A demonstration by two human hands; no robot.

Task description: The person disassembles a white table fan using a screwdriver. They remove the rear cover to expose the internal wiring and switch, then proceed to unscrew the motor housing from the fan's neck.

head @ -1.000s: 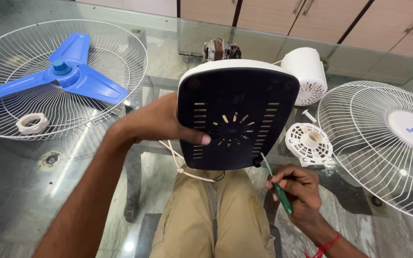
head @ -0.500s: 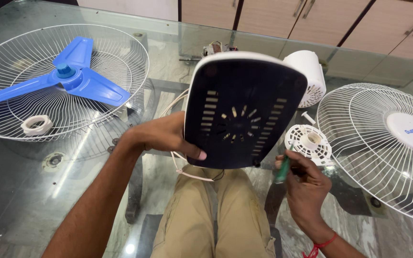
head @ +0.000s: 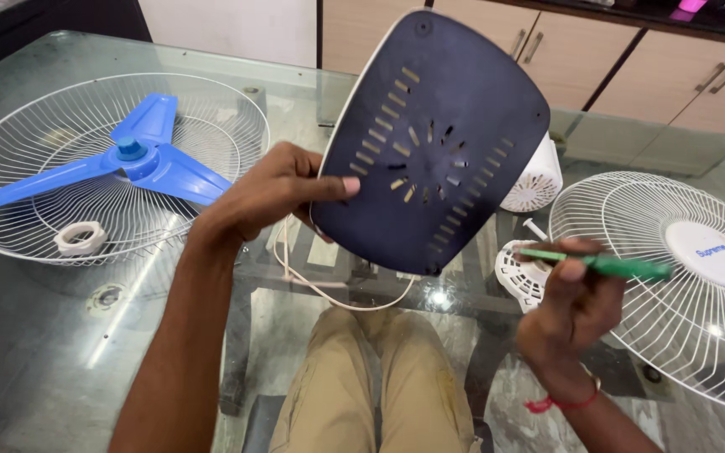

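My left hand (head: 283, 191) grips the left edge of a fan base (head: 430, 143), dark blue underneath with vent slots and a white rim, and holds it tilted up above the glass table (head: 35, 335). A white cord (head: 329, 289) hangs from the base below my fingers. My right hand (head: 571, 306) holds a green-handled screwdriver (head: 606, 266) level, to the lower right of the base and apart from it. Behind that hand lies a small white round vented cover (head: 515, 277).
A white wire fan guard (head: 111, 168) at the left holds a blue three-blade propeller (head: 127, 164) and a white ring nut (head: 80, 238). Another white guard (head: 681, 277) lies at the right. A white motor housing (head: 537, 180) sits behind the base. My knees show under the glass.
The fan base has been lifted and tilted higher toward the camera. My right hand has drawn the screwdriver away from the base's lower edge and turned it level.
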